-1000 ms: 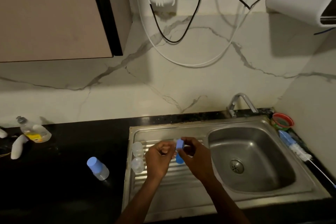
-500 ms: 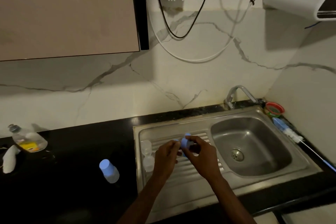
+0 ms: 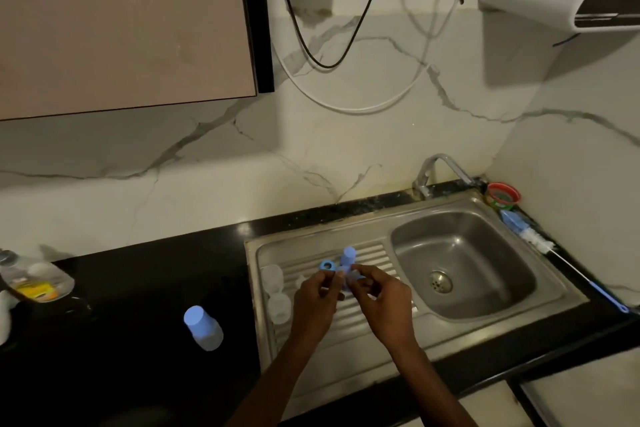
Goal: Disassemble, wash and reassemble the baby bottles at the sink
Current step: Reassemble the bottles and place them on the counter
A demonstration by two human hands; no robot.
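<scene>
Pinching small bottle parts over the ribbed draining board of the stainless steel sink (image 3: 346, 371), both hands meet near its middle. The left hand (image 3: 317, 296) has its fingers curled round a small pale piece that is too blurred to name, and the right hand (image 3: 379, 298) pinches a pale blue part (image 3: 354, 277) between thumb and fingertips. Just beyond the hands, a blue ring-shaped collar (image 3: 326, 265) lies on the board beside an upright blue cylindrical cap (image 3: 348, 256). At the left edge of the board, two clear plastic bottle bodies (image 3: 275, 291) lie touching, one behind the other. Left of the sink, on the black stone bench (image 3: 121, 357), a clear baby bottle with a blue cap (image 3: 202, 326) lies tilted, well apart from the hands. Far left on the bench lies a clear plastic bottle with a yellow label (image 3: 36, 282). The round basin sits at the right, with a metal tap (image 3: 440, 172) behind it. A blue-handled bottle brush with white bristles (image 3: 540, 244) rests along the right rim, near a red-rimmed round container (image 3: 504, 196) in the far corner.
</scene>
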